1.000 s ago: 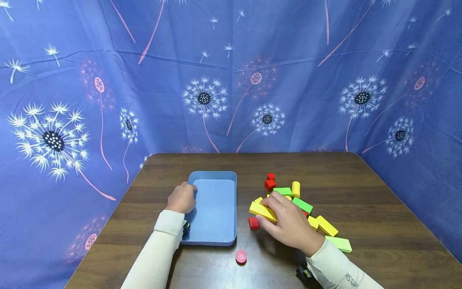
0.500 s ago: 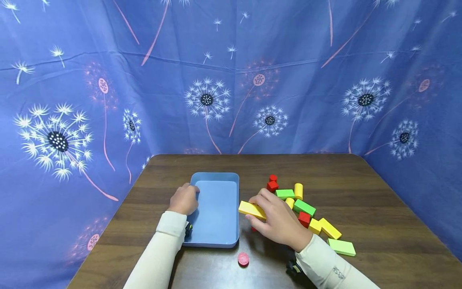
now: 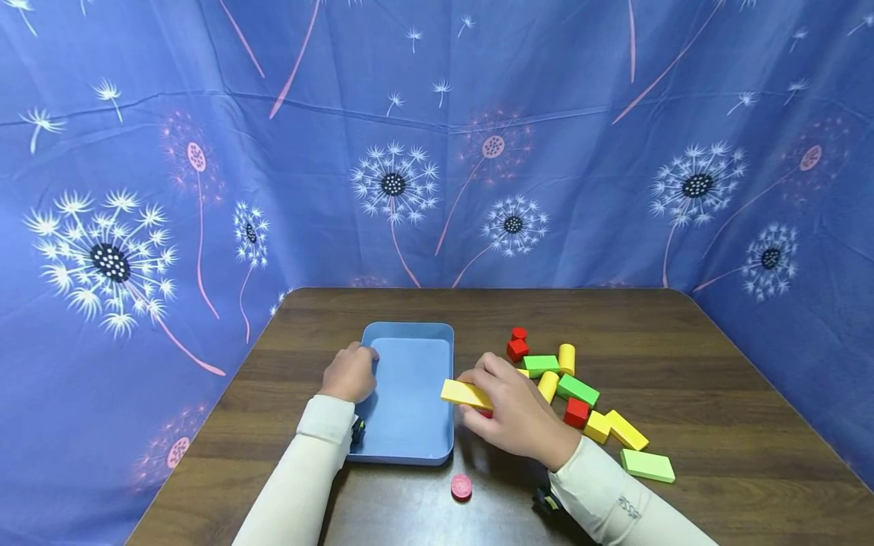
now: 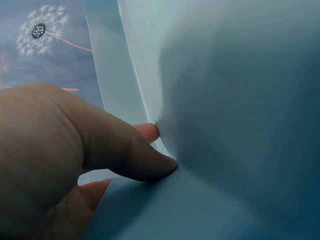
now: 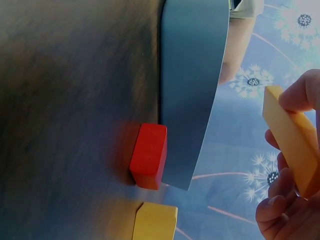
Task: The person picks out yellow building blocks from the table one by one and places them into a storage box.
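Note:
A blue rectangular tray point(image 3: 410, 409) lies on the table. My left hand point(image 3: 350, 374) grips its left wall; in the left wrist view the thumb point(image 4: 145, 162) is over the inner side and other fingers show beyond the wall. A long yellow block point(image 3: 464, 393) is pinched by my right hand point(image 3: 515, 413), its far end above the tray's right rim. The right wrist view shows this yellow block point(image 5: 290, 137) between thumb and fingers, raised off the table. Below it, a red block point(image 5: 149, 156) stands near the tray's outer wall, mostly hidden by the hand in the head view.
Right of the tray lie loose blocks: a red cube point(image 3: 517, 349), green blocks point(image 3: 578, 390), yellow cylinders point(image 3: 567, 359), another red block point(image 3: 576, 412), yellow blocks point(image 3: 627, 430) and a light green one point(image 3: 647, 465). A red disc point(image 3: 460, 487) sits in front of the tray.
My right hand has carried the yellow block left from the pile to the tray's right rim, uncovering some blocks behind it. The left hand keeps its hold on the tray.

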Demonstrator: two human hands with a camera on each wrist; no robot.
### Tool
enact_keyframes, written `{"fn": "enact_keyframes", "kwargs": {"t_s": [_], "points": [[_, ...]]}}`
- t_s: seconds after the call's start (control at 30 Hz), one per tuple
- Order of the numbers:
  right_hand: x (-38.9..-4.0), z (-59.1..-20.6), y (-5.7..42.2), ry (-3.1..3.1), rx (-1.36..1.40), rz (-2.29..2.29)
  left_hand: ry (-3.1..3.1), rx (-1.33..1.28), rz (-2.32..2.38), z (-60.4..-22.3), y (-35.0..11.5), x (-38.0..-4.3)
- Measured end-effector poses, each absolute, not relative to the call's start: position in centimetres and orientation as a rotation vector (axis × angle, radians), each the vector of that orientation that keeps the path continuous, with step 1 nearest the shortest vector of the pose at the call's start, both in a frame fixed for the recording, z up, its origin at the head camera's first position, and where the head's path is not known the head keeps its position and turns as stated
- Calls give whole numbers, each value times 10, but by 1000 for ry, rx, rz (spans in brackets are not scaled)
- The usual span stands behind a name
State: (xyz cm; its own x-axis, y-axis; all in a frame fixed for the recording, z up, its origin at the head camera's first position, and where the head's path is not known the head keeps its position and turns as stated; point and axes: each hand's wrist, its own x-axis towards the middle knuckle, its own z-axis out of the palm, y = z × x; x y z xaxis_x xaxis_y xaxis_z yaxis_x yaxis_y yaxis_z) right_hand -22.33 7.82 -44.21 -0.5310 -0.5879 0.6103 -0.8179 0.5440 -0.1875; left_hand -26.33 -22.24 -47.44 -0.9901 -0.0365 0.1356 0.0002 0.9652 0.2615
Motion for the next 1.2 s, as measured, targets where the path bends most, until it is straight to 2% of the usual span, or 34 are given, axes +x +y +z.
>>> {"fn": "enact_keyframes", "kwargs": {"t_s": [1.2], "points": [[-217,-453,56,-2327,1406,716,-2989,28,-413,-470,-221,-262]]}}
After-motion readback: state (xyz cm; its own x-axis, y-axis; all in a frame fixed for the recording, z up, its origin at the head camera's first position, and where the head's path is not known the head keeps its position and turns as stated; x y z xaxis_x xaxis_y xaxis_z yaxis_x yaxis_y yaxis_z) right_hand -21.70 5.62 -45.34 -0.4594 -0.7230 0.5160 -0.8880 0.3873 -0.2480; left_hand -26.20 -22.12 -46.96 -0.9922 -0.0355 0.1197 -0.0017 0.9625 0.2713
